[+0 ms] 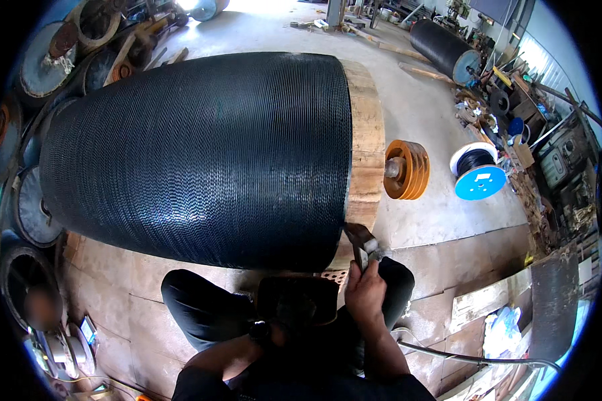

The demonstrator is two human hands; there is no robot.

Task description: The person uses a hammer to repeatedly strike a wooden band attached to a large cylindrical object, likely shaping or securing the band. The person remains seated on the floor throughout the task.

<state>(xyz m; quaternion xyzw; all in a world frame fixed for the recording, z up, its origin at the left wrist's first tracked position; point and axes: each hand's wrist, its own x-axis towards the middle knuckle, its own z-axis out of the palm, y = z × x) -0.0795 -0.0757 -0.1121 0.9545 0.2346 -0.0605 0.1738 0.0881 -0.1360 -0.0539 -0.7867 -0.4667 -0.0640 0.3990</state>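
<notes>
A large roller [207, 160], covered in black ridged windings, lies across the view in front of my knees. Its right end shows a bare wooden rim [366, 144], and an orange grooved pulley [408, 170] sits on the shaft beyond. My right hand [366, 292] is closed around a grey metal hand tool [366, 250]; its dark flat tip meets the lower right edge of the windings, by the wood. I cannot make out the tool's exact kind. My left hand [293, 313] is low between my knees, past a wristwatch [259, 331], its fingers lost in dark shadow.
A blue-and-white spool of black cable [479, 172] stands right of the pulley. Old rollers [39, 204] are stacked along the left. Another black roller [441, 50] lies at the far right. Boards [491, 294], a plastic bag [503, 332] and a dark hose [475, 359] lie at lower right.
</notes>
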